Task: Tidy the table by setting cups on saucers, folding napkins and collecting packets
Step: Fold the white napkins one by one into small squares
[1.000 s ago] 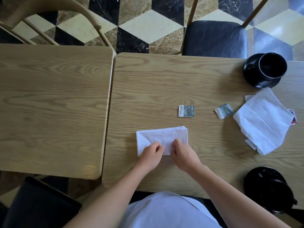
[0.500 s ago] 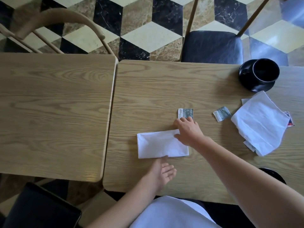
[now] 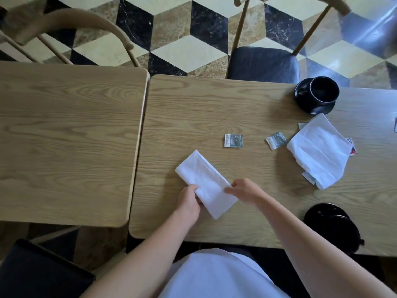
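At the lower centre of the frame the folded white paper napkin (image 3: 205, 181) lies slanted on the light wooden table (image 3: 193, 108); the left hand (image 3: 189, 201) and right hand (image 3: 245, 190) pinch its edges; better to align the corners first, then press the crease flat.

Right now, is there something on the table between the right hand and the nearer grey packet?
Nothing visible. Bare wood lies between the right hand, which pinches the folded napkin, and the grey packet beyond it.
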